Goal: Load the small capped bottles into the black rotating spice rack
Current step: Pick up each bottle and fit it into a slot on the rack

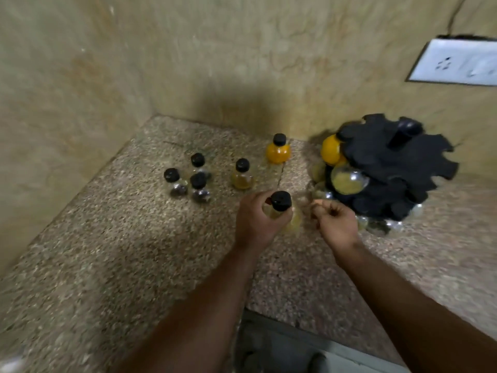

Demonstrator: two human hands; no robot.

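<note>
My left hand (256,220) is wrapped around a small yellow-filled bottle with a black cap (281,201), held just above the speckled counter. My right hand (336,220) hovers beside it with loosely curled fingers and holds nothing. The black rotating spice rack (392,168) stands to the right, against the wall, with an orange bottle (330,149) and a pale yellow bottle (348,180) in its left slots. On the counter stand an orange bottle (278,150), an amber bottle (242,175), and three dark-filled bottles (197,179) in a cluster.
The granite counter (134,251) meets beige walls at a back corner. A white wall socket plate (457,61) hangs at upper right. The counter's front edge runs below my forearms, with floor (282,351) beneath.
</note>
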